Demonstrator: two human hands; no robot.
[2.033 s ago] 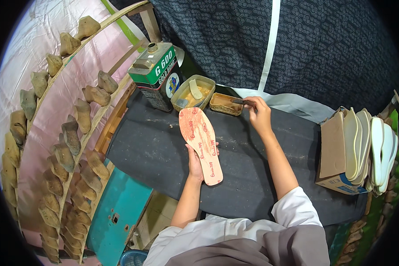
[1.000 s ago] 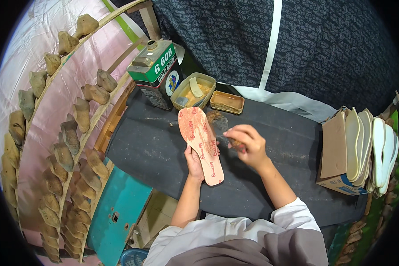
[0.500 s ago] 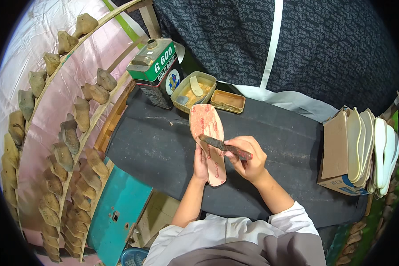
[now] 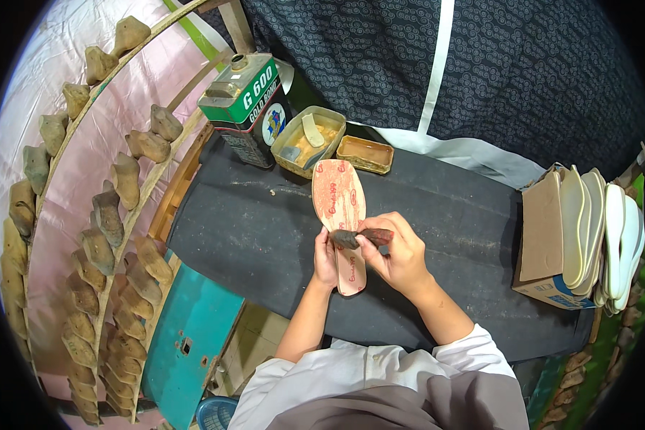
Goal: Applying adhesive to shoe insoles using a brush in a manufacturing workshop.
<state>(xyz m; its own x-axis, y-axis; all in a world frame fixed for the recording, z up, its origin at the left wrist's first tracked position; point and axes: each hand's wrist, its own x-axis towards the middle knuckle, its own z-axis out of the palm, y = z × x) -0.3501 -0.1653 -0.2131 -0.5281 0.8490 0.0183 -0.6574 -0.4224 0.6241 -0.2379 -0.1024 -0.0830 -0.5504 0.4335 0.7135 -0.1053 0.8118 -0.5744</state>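
A tan insole with red printing is held over the table, its wide end pointing away from me. My left hand grips it by the left edge at its narrow middle; the fingers underneath are hidden. Pinched in my right hand is a glue brush, dark and crusted, with a reddish handle. Its dark end lies across the middle of the insole, pointing left. Beyond the insole stand a square glue tub with pale scrapers in it and a small shallow tray of brownish stuff.
A green and black metal can stands at the back left of the black-covered table. On the right, a cardboard box holds several upright pale soles. Racks of wooden shoe lasts line the left, beside a teal panel.
The brush has moved nearer to me along the insole, from its wide part to its middle, and its handle has swung to lie more crosswise. My left hand still holds the insole.
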